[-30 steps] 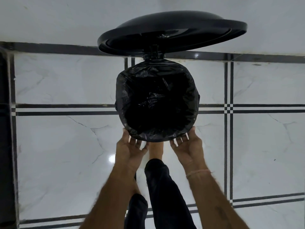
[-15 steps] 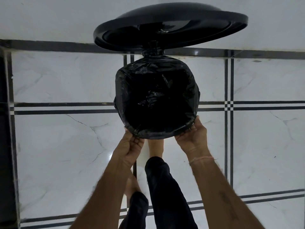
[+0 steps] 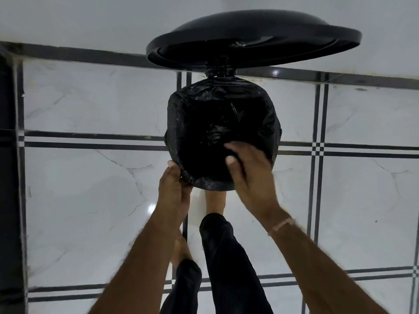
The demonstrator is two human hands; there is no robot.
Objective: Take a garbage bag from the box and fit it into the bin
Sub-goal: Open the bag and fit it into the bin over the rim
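Garbage bag (image 3: 215,96), black and crinkled

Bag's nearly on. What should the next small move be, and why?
Probably the right hand should pull the near-right edge of the bag down snug. The left hand pinches its bunched near-left edge, while the right, blurred, is over the opening with no clear hold; the lid stands open.

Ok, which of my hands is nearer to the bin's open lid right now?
Right. The right hand is over the garbage bag opening, closer to the lid; the left hand grips the bag's edge at the near rim, farther back.
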